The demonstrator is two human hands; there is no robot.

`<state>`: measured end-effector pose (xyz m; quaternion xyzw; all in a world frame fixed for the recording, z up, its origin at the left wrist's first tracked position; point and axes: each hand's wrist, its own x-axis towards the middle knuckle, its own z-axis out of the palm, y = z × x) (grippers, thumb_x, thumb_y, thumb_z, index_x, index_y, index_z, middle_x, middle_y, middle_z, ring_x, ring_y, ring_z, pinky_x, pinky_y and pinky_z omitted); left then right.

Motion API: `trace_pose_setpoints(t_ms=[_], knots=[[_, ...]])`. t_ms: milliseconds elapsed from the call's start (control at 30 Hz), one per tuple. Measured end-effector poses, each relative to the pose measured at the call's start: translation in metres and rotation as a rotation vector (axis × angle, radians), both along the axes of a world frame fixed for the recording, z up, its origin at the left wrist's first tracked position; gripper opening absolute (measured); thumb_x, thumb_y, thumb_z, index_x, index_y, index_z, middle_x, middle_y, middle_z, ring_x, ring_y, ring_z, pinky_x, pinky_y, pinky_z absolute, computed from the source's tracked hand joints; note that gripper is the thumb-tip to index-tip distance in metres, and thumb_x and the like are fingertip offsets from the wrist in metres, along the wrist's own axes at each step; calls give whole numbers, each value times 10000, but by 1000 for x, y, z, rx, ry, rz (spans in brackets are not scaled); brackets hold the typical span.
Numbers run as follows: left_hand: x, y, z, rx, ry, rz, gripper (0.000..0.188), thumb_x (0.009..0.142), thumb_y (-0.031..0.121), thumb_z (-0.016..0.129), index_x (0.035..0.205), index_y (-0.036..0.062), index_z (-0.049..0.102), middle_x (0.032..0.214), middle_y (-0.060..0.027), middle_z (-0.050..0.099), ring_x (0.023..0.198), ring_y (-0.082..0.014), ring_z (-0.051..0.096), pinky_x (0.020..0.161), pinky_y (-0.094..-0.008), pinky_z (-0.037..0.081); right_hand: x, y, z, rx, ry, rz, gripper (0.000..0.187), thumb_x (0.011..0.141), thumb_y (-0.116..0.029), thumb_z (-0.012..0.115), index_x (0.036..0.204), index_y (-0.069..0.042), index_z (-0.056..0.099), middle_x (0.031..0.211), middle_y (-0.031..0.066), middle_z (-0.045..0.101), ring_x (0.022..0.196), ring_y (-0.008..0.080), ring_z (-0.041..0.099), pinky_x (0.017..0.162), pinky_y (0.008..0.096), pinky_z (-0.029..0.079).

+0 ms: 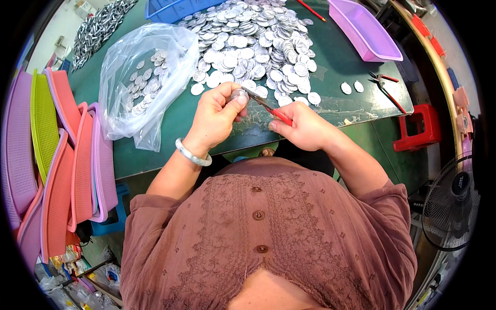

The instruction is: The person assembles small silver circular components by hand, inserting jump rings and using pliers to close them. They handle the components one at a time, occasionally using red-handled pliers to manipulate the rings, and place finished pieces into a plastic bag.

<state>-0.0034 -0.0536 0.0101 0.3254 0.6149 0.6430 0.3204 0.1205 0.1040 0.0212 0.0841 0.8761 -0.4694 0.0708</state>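
Head view: I see the left grip [216, 111] pinching a silvery medallion [237, 93], the right grip [304, 125] clasping red-handled pliers [267, 107], long axis slanting forward-left, nose beside the medallion.

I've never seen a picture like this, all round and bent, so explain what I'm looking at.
There's no machine, just a person working bare-handed. A wide fisheye camera on the person's head looks down, so straight edges bend. The left hand pinches a silvery disc; the right hand holds red-handled metal pliers, their tips close to it. On the dark green table lie a heap of flat silvery discs, a clear plastic bag holding more, a purple plastic basket and another red-handled tool.
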Motion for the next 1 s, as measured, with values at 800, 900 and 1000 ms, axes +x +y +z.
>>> trace_pose_setpoints(t_ms=[800,900,1000], knots=[[-5,-1,8,114,-184,-45,129,873,168,494,895,48,536,638,16,518,546,-37,444,496,-154,354,6,16,14,-240,14,85,226,804,-196,548,712,8,516,571,10,458,551,98,388,517,268,352],[-4,-1,8,87,-157,-48,126,869,173,502,894,55,540,640,20,518,550,-36,447,498,-154,352,5,13,19,-243,-8,108,232,804,-202,550,723,14,520,576,20,473,558,99,405,527,270,363],[-3,-2,11,76,-128,-71,125,861,190,518,868,68,545,665,27,530,576,-35,463,514,-164,370,5,12,16,-251,11,124,239,807,-208,547,732,18,523,581,35,487,559,109,421,536,278,376]])
